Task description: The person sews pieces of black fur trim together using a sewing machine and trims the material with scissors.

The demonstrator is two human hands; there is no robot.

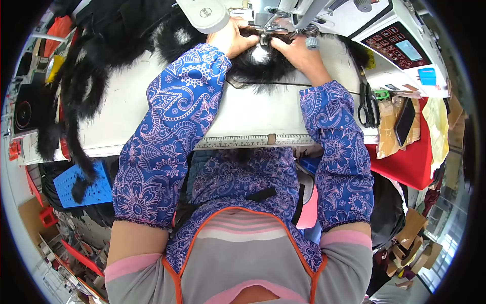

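A strip of black fur (258, 70) lies under the needle area of a white sewing machine (203, 15). Just left of the presser foot (264, 38), my left hand (230, 40) grips the fur, its thumb pointing right toward the foot. My right hand (302, 54) holds the fur on the other side, thumb pointing left. Both sets of fingers are closed on the fur and partly hidden by it and the machine head. Blue patterned sleeves cover both forearms.
More black fur (83, 76) hangs over the table's left side. Black scissors (368, 104) and a phone (404, 121) lie at the right. A control panel (397, 45) faces me. A ruler strip (243, 141) runs along the front edge. A blue basket (83, 187) sits below left.
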